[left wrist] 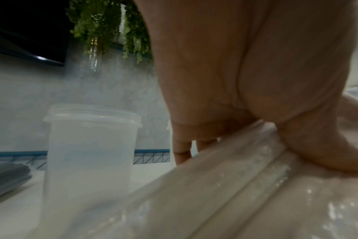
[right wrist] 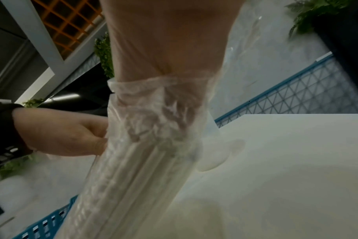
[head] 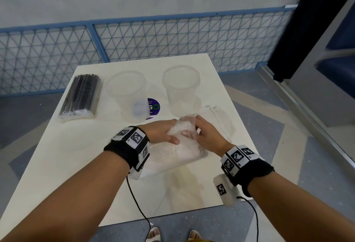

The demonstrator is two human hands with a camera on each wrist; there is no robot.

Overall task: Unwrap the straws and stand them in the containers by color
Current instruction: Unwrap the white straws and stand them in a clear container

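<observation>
The room comes first: a pale wall behind a blue mesh fence (head: 172, 38), a grey patterned floor, and hanging green plants (left wrist: 104, 27) seen from the left wrist. On the floor stands a white table (head: 76, 155), its top glossy enough to mirror the arms. Across its far half sit a wrapped black pack (head: 80, 97) of straws at the left, then two clear tubs, the left tub (head: 126, 95) and the right tub (head: 181, 88), both without straws and set within reach, likely one per color. A purple sticker (head: 153, 107) lies between them, and a loose scrap of film (head: 219, 118) lies right of the hands. Nearest the person, the clear pack (head: 172, 155) of pale straws lies slantwise on the table, its far end lifted. The left hand (head: 163, 132) curls over that end, thumb pressing the wrapper, seemingly to steady it. The right hand (head: 207, 134) pinches the bunched film at the tip, probably to tear or peel it open. Unwrapping looks barely begun.
</observation>
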